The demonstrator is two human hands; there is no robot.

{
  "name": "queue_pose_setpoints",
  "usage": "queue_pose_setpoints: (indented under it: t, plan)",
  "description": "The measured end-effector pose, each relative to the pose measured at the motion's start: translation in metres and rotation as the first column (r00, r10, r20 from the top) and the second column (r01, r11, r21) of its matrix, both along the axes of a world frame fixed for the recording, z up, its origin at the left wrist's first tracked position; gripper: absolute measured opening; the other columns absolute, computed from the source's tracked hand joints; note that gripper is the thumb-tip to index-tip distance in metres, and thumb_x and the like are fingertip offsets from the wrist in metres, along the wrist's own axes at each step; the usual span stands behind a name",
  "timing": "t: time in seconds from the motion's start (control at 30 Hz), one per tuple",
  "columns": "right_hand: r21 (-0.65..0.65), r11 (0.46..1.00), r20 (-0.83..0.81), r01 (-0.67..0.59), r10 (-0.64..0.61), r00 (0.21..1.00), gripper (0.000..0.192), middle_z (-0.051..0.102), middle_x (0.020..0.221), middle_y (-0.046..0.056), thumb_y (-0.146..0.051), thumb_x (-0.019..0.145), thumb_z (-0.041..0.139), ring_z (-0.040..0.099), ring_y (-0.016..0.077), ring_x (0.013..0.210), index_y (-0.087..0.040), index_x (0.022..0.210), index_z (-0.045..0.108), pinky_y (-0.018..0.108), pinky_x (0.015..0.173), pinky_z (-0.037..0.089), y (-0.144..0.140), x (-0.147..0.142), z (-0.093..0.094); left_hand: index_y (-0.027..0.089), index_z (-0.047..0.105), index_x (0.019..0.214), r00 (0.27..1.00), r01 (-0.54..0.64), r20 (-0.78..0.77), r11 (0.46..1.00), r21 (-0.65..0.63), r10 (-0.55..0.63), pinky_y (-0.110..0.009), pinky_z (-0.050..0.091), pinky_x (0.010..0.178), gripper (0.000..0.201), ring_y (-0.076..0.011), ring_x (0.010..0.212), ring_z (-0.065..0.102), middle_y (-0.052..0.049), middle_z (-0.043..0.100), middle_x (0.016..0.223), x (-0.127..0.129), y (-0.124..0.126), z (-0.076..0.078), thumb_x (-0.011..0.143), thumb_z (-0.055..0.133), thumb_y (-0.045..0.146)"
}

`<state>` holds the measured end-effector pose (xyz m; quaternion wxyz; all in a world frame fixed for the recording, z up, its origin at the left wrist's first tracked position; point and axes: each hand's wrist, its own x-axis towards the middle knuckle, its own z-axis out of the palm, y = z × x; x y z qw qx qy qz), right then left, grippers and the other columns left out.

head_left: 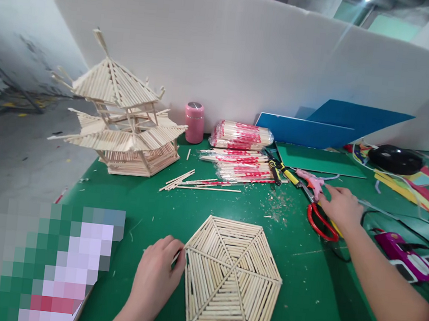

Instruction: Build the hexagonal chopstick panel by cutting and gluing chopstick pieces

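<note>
A many-sided panel of thin wooden sticks (232,290) lies flat on the green table, its spokes meeting at the middle. At its left corner my left hand (160,272) is closed, thumb and fingers pinching the edge. My right hand (341,209) is stretched out to the right, its fingers closed at the handle of a pink hot glue gun (311,181); the far fingers are partly hidden. Just below the gun lie scissors with red handles (320,223), close to my right wrist. Pliers with yellow and black handles (287,173) rest by the gun's left side.
A stick-built pagoda (126,125) stands at the back left, beside a pink jar (194,122). Wrapped chopsticks (238,158) and loose sticks (182,180) lie mid-table. Blue boards (305,132) lean behind. At right are a purple device (406,254) and cables.
</note>
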<state>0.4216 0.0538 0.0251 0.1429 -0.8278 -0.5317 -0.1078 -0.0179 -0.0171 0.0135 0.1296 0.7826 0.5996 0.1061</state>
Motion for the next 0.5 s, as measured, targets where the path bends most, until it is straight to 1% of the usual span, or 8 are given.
queue_pose_setpoints:
  t: [0.07, 0.1, 0.17, 0.2, 0.27, 0.37, 0.43, 0.5]
  plan:
    - [0.074, 0.997, -0.034, -0.025, 0.027, 0.999, 0.046, 0.052, 0.108, 0.025, -0.038, 0.081, 0.041, 0.049, 0.0372, 0.096, -0.01, 0.115, 0.055, 0.047, 0.068, 0.036, -0.004, -0.019, 0.001, 0.019, 0.055, 0.069, 1.0, -0.003, 0.004, 1.0, -0.008, 0.003, -0.027, 0.039, 0.059, 0.026, -0.0174, 0.067, 0.055, -0.003, 0.055, 0.068, 0.0, 0.0, 0.001, 0.082, 0.034, 0.024]
    - [0.104, 0.993, -0.058, -0.062, 0.068, 0.996, 0.045, 0.052, 0.108, 0.024, -0.036, 0.082, 0.038, 0.049, 0.0353, 0.096, -0.01, 0.116, 0.053, 0.046, 0.07, 0.037, -0.007, -0.033, 0.0, 0.019, 0.055, 0.069, 1.0, -0.005, 0.005, 1.0, -0.014, 0.006, -0.027, 0.039, 0.059, 0.026, -0.0173, 0.067, 0.054, -0.003, 0.055, 0.068, 0.001, 0.0, 0.001, 0.082, 0.034, 0.024]
    - [0.139, 0.972, -0.125, -0.187, 0.204, 0.971, 0.041, 0.054, 0.107, 0.019, -0.031, 0.083, 0.038, 0.053, 0.0279, 0.093, -0.01, 0.115, 0.052, 0.039, 0.071, 0.042, -0.013, -0.068, -0.004, 0.018, 0.056, 0.07, 1.0, -0.012, 0.007, 1.0, -0.022, 0.012, -0.027, 0.039, 0.06, 0.025, -0.0174, 0.068, 0.054, -0.003, 0.055, 0.069, 0.001, -0.001, 0.002, 0.082, 0.034, 0.023]
    - [0.146, 0.954, -0.164, -0.264, 0.286, 0.944, 0.038, 0.055, 0.106, 0.015, -0.031, 0.083, 0.039, 0.054, 0.0246, 0.091, -0.012, 0.113, 0.053, 0.035, 0.069, 0.044, -0.016, -0.087, -0.006, 0.018, 0.056, 0.071, 1.0, -0.014, 0.009, 1.0, -0.025, 0.015, -0.027, 0.039, 0.061, 0.025, -0.0173, 0.069, 0.054, -0.003, 0.055, 0.069, 0.001, -0.001, 0.002, 0.082, 0.034, 0.023]
    - [0.146, 0.894, -0.241, -0.424, 0.448, 0.861, 0.033, 0.058, 0.102, 0.01, -0.03, 0.083, 0.042, 0.056, 0.0199, 0.089, -0.017, 0.109, 0.056, 0.029, 0.068, 0.046, -0.023, -0.129, -0.008, 0.018, 0.056, 0.07, 1.0, -0.021, 0.018, 0.999, -0.028, 0.022, -0.027, 0.038, 0.061, 0.025, -0.0171, 0.068, 0.054, -0.003, 0.055, 0.069, 0.002, -0.002, 0.002, 0.082, 0.034, 0.022]
    - [0.155, 0.772, -0.333, -0.616, 0.628, 0.703, 0.028, 0.06, 0.1, 0.005, -0.026, 0.082, 0.045, 0.056, 0.0158, 0.09, -0.02, 0.106, 0.058, 0.027, 0.073, 0.046, -0.029, -0.185, -0.006, 0.018, 0.055, 0.068, 0.998, -0.038, 0.045, 0.999, -0.028, 0.04, -0.027, 0.038, 0.061, 0.024, -0.0164, 0.067, 0.052, -0.002, 0.054, 0.067, 0.002, -0.004, 0.001, 0.081, 0.035, 0.021]
    - [0.164, 0.709, -0.374, -0.686, 0.688, 0.622, 0.026, 0.061, 0.098, 0.004, -0.023, 0.081, 0.046, 0.055, 0.0157, 0.091, -0.022, 0.104, 0.059, 0.027, 0.074, 0.046, -0.028, -0.213, -0.005, 0.018, 0.055, 0.068, 0.996, -0.051, 0.068, 0.998, -0.03, 0.053, -0.026, 0.038, 0.06, 0.024, -0.0162, 0.066, 0.052, -0.002, 0.054, 0.067, 0.002, -0.004, 0.001, 0.081, 0.035, 0.021]
    - [0.175, 0.675, -0.404, -0.717, 0.713, 0.573, 0.024, 0.061, 0.094, 0.003, -0.02, 0.08, 0.047, 0.055, 0.0157, 0.09, -0.022, 0.101, 0.061, 0.028, 0.073, 0.046, -0.025, -0.231, -0.006, 0.018, 0.055, 0.068, 0.994, -0.059, 0.087, 0.998, -0.036, 0.062, -0.026, 0.037, 0.06, 0.023, -0.0163, 0.066, 0.052, -0.002, 0.054, 0.066, 0.002, -0.004, 0.001, 0.081, 0.036, 0.021]
